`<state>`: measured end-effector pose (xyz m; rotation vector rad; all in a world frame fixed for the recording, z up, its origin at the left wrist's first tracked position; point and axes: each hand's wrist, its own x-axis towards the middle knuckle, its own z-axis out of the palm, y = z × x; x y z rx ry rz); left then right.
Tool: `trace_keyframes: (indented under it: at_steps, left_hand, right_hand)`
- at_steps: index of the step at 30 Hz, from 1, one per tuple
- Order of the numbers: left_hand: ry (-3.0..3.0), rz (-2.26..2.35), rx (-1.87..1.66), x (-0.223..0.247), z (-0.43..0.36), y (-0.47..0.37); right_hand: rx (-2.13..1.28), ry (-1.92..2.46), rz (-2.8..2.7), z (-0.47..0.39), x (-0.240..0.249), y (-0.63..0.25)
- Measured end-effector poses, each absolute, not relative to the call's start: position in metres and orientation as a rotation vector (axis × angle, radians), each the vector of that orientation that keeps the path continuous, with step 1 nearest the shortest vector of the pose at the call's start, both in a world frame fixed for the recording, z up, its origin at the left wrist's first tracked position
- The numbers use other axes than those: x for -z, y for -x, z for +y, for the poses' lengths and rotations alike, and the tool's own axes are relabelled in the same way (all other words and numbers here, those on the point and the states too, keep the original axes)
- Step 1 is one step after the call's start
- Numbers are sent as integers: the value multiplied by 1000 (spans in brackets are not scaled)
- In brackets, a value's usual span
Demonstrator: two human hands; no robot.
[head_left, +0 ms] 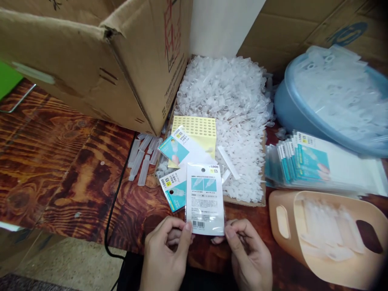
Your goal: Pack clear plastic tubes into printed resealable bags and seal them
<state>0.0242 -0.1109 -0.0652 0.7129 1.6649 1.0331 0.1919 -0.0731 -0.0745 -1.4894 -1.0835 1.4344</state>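
Observation:
Both hands hold a white printed packaging card (204,202), back side up, which looks to be in a clear sleeve. My left hand (165,252) pinches its lower left corner between thumb and fingers. At the lower right corner, my right hand (250,256) grips the edge in the same way. Just beyond lie a teal-and-white card (182,149) and another teal card (176,188), partly overlapped by the held one. Under them is a yellow sheet of small round stickers (197,126). A large heap of translucent plastic tubes (224,85) rests on cardboard behind.
A big cardboard box (133,81) stands at the left, with several loose tubes (144,167) by its corner. To the right are a blue basin (283,97) of bagged tubes, stacked carded packets (312,159) and a peach basket (277,198). A black cable (117,198) crosses the table.

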Motion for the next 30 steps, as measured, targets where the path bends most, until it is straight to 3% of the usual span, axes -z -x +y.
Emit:
trace_keyframes:
  at_steps: [11, 21, 30]
  left_hand:
    - [-849, 1767, -902, 74, -114, -27]
    - [-578, 1667, -1136, 71, -118, -27]
    - [-314, 1170, -1058, 48, -96, -29]
  right_hand:
    - [-1148, 1758, -1256, -74, 74, -173]
    - [-1268, 1749, -1160, -65, 72, -176]
    - [-1458, 1431, -952, -72, 64, -191]
